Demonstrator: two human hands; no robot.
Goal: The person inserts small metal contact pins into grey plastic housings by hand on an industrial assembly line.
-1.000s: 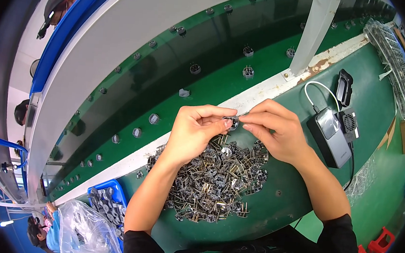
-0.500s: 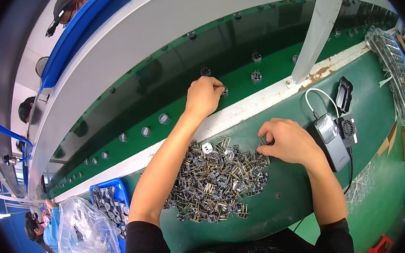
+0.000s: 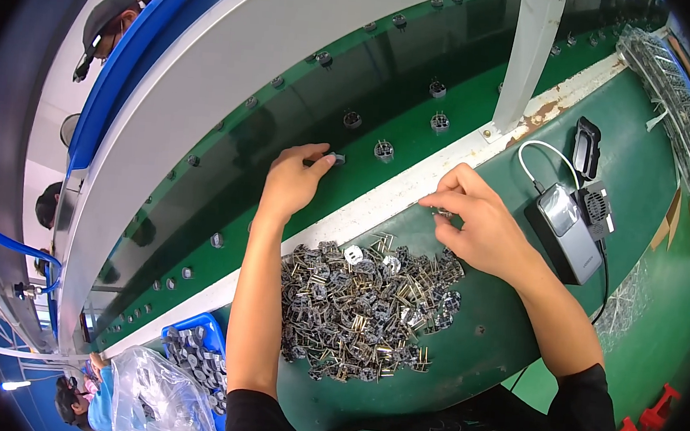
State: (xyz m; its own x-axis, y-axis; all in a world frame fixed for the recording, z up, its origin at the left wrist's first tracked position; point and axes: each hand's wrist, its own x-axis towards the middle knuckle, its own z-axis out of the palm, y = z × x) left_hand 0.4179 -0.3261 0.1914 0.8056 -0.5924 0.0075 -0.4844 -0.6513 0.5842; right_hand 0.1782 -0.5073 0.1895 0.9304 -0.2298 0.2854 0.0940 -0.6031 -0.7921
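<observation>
My left hand (image 3: 295, 177) is over the green conveyor belt, its thumb and fingers closed around a small grey plug housing (image 3: 336, 159). My right hand (image 3: 482, 226) hovers above the white belt edge, pinching a small metal-pinned plug insert (image 3: 442, 213) mostly hidden by the fingers. Below both hands, a heap of dark plug inserts (image 3: 365, 314) with brass pins lies on the green table. Among them are two white round pieces (image 3: 353, 254). To the right of my left hand, a housing with pins showing (image 3: 384, 150) stands on the belt.
More housings (image 3: 439, 122) stand along the belt (image 3: 410, 160). A metal post (image 3: 527, 68) rises from its white edge. On the table's right are a power bank (image 3: 564, 233) with cables and a black case (image 3: 586, 149). A blue bin (image 3: 208, 328) and plastic bag (image 3: 156, 395) sit lower left.
My left hand has moved left along the belt from one housing to another, leaving a pinned one behind. My right hand has lifted from the heap's edge toward the belt with an insert.
</observation>
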